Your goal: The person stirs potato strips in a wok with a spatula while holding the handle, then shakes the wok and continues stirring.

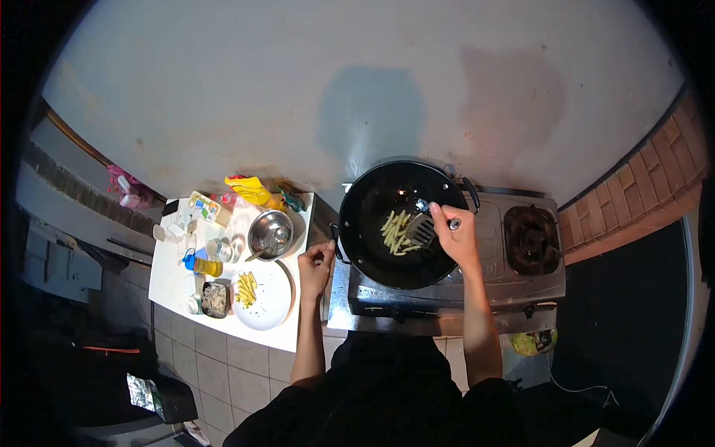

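Note:
A large black wok (372, 268) sits on the left side of the stove, with pale cut strips (397, 233) of food lying in it. My right hand (456, 235) is closed around the handle of a slotted spatula (421, 229), whose blade touches the right edge of the strips. At the wok's left side, my left hand (316, 268) has its fingers pinched at the wok's left handle (339, 244). A white plate (275, 305) with yellowish strips (246, 289) on it rests on the side table, left of my left hand.
On the white side table (167, 279) are a metal bowl (261, 235), a yellow bottle with a blue cap (205, 265), a container (216, 299) and several jars. An uncovered burner (533, 240) is at the right of the stove (488, 231). A wall stands behind.

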`<move>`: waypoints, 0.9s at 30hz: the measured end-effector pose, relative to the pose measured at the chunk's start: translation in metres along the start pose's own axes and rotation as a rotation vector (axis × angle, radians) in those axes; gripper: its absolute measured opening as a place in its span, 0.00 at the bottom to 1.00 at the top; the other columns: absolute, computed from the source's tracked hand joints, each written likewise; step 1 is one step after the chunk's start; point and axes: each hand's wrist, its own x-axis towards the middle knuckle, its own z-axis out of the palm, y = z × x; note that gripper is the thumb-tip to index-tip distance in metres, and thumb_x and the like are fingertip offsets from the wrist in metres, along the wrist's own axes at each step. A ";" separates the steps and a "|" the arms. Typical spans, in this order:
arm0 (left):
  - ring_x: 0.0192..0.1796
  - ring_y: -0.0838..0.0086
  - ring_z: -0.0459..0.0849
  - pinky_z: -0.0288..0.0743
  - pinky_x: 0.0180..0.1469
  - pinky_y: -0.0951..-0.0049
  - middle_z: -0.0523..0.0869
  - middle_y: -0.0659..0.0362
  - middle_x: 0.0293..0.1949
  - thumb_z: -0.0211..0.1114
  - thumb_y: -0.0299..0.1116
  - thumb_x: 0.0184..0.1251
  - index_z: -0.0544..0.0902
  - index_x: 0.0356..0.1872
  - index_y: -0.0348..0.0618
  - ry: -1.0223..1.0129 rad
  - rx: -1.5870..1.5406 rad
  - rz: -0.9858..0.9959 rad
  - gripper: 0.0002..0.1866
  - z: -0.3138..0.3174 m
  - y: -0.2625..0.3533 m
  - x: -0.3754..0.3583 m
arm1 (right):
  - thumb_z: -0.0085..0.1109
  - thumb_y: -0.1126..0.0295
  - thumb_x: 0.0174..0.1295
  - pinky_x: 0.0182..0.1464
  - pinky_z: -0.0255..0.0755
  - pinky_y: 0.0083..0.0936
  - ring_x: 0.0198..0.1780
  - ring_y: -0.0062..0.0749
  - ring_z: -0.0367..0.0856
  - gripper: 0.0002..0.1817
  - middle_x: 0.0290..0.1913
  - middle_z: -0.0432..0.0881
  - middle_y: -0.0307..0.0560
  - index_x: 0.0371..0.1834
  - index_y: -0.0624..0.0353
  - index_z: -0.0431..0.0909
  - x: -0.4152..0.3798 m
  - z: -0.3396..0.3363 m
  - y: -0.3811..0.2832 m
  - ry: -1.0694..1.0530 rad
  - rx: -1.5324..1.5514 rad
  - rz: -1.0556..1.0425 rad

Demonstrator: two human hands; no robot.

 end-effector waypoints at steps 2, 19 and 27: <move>0.30 0.83 0.73 0.67 0.35 0.78 0.81 0.63 0.25 0.64 0.37 0.65 0.84 0.32 0.30 0.039 0.071 0.020 0.15 0.003 0.006 0.000 | 0.53 0.70 0.66 0.21 0.47 0.24 0.20 0.15 0.51 0.23 0.14 0.53 0.35 0.14 0.65 0.60 0.002 -0.007 0.001 -0.010 0.016 0.014; 0.28 0.83 0.72 0.67 0.33 0.79 0.81 0.64 0.24 0.66 0.37 0.63 0.85 0.31 0.32 0.220 0.062 -0.050 0.14 0.018 0.025 -0.010 | 0.51 0.67 0.69 0.15 0.43 0.17 0.12 0.11 0.50 0.26 0.10 0.55 0.29 0.10 0.55 0.57 0.013 -0.001 0.025 0.181 0.376 0.293; 0.30 0.86 0.74 0.68 0.35 0.83 0.83 0.65 0.26 0.66 0.34 0.63 0.85 0.33 0.32 0.185 -0.047 -0.108 0.11 0.016 0.017 -0.010 | 0.48 0.71 0.66 0.18 0.45 0.18 0.16 0.13 0.53 0.22 0.13 0.57 0.32 0.11 0.57 0.58 0.003 -0.016 0.004 0.068 0.578 0.258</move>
